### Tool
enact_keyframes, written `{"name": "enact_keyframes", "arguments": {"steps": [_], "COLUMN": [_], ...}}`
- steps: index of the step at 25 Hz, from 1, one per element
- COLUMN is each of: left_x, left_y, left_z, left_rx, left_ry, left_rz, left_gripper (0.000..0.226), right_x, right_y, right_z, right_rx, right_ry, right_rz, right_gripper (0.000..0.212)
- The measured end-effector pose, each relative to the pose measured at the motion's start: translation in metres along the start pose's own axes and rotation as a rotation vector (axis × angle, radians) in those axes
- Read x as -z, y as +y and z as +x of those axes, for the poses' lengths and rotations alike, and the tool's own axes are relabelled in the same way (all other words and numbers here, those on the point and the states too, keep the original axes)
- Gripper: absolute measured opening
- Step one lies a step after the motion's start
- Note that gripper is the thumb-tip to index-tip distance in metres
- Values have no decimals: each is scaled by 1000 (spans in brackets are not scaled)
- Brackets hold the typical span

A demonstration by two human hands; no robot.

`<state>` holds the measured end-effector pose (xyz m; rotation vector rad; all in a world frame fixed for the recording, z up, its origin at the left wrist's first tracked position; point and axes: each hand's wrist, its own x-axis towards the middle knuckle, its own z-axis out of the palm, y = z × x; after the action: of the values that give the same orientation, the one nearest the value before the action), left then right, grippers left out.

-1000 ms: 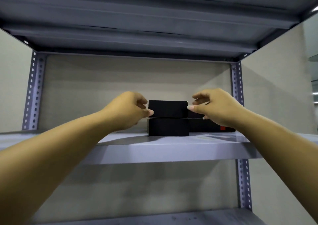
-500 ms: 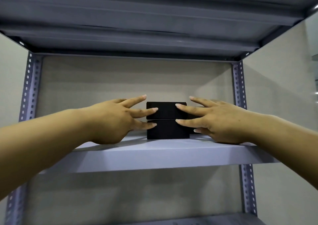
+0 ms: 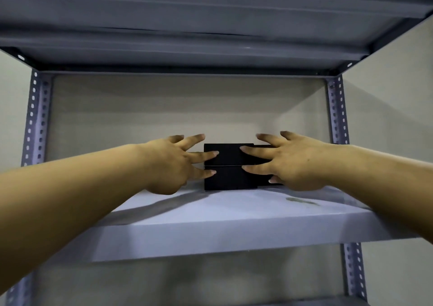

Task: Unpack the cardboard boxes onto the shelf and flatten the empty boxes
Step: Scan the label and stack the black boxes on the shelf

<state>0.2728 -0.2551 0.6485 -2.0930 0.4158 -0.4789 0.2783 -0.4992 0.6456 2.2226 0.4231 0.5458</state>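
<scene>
Smooth grey metal shelf (image 3: 234, 221), beige wall behind. 2 stacked matte black boxes (image 3: 228, 166) near back edge; left hand (image 3: 171, 165) and right hand (image 3: 293, 163) splayed flat against them.

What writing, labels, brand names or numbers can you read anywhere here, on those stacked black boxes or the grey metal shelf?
None: no readable text shows anywhere in this view.
Two stacked black rectangular boxes: front faces plain black, no print visible.
Grey metal shelf: only a dark smudge, no lettering.
Perforated grey metal uprights: holes only, no numbers.
Left hand and right hand cover the box sides, so anything there is hidden.
</scene>
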Motion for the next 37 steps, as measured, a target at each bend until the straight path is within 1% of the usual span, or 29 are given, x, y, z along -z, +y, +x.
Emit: {"name": "enact_keyframes", "arguments": {"steps": [5,10,14,16,19,22,24,26,28,29,31,34,37], "left_x": [-5,-7,-7,-3,4,7,6,4,5,6,9,13,13], "left_y": [2,4,5,5,5,2,3,8,17,21,30,41,52], "left_z": [17,27,27,24,11,-6,-17,-26,-38,-46,-66,-98,-134], "left_rx": [0,3,12,15,54,139,251,361,437,465,493,504,533], "left_ry": [-33,-43,-21,24,111,209,281,401,564,636,726,810,851], "left_rz": [19,30,11,-44,-175,-287,-423,-645,-847,-916,-1006,-1078,-1211], "left_gripper": [62,60,60,58,50,45,42,38,31,27,24,22,14], "right_x": [-4,-7,-6,-4,0,10,14,14,13,12,15,29,46], "right_y": [0,-1,-3,-3,-2,-2,-3,-7,-14,-19,-32,-60,-92], "right_z": [16,25,24,21,9,-8,-20,-31,-40,-44,-51,-63,-76], "right_rx": [5,-13,-15,-3,26,-5,-14,-1,-9,-20,-42,-53,-37], "right_ry": [-36,-94,-85,-18,178,300,375,492,637,709,818,892,905], "right_rz": [-30,-5,35,85,189,420,586,766,937,1006,1131,1264,1319], "right_gripper": [57,59,57,52,39,31,31,29,24,22,17,10,12]}}
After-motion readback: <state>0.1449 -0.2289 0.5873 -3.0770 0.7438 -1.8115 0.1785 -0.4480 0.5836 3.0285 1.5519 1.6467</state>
